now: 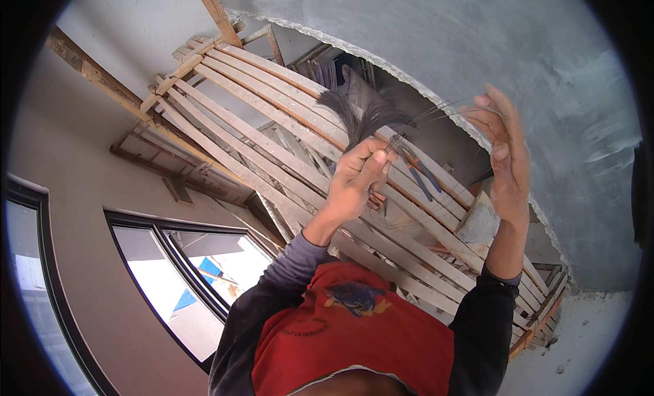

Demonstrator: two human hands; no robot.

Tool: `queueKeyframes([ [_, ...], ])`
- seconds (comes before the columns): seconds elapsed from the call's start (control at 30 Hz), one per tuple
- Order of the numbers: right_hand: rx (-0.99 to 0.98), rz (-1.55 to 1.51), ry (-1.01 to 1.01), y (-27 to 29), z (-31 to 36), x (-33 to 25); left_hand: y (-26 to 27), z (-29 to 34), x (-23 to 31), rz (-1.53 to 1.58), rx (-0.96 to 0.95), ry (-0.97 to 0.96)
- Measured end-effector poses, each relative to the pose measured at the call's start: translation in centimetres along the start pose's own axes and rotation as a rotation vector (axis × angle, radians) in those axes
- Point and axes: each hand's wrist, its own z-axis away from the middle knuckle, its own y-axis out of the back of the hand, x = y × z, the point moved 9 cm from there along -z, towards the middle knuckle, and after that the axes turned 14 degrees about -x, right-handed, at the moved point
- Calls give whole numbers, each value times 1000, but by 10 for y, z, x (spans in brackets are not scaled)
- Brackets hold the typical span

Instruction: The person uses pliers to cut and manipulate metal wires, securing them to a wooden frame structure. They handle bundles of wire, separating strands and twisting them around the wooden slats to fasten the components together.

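Observation:
My left hand (357, 176) is closed, thumb pressed on fingers, around several thin dark wires. A dense dark bundle of wires (368, 116) fans out just beyond this hand, over the planks; whether all of it is in my grip is hard to see. A few loose strands stretch rightward towards my right hand (503, 150), which is raised with its fingers extended and the thumb apart. Its fingertips are close to the strand ends, and contact cannot be made out. Just right of my left hand, pliers with blue handles (424, 176) lie on the planks.
Long wooden slats (272, 99) form a scaffold platform with gaps between them. A grey plastered surface (490, 41) with a rough broken edge borders it at the upper right. Upright timber (95, 75) stands at the left, near a dark-framed window (184, 260). A pale container (479, 222) is by my right forearm.

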Motion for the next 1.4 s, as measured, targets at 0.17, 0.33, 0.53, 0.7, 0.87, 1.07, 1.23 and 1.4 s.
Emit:
queueKeyframes([
  [0.17,-27,-45,135,-21,-34,-20,-19,11,3,-268,-18,99],
  [0.33,-135,100,97,-31,-35,-19,-31,9,14,-431,-117,31],
  [0.53,-192,-6,59,-35,-32,-4,-26,17,39,-606,-17,-44],
  [0.7,108,-37,-15,5,4,12,-27,14,39,-542,39,-32],
  [0.87,316,-231,97,4,22,20,-27,14,33,-561,61,-48],
  [1.07,465,-358,110,4,38,34,-34,11,35,-569,46,-88],
  [1.23,421,-408,110,-12,37,42,-31,11,30,-527,18,6],
  [1.4,470,-454,77,-20,39,44,-31,10,24,-424,5,27],
])
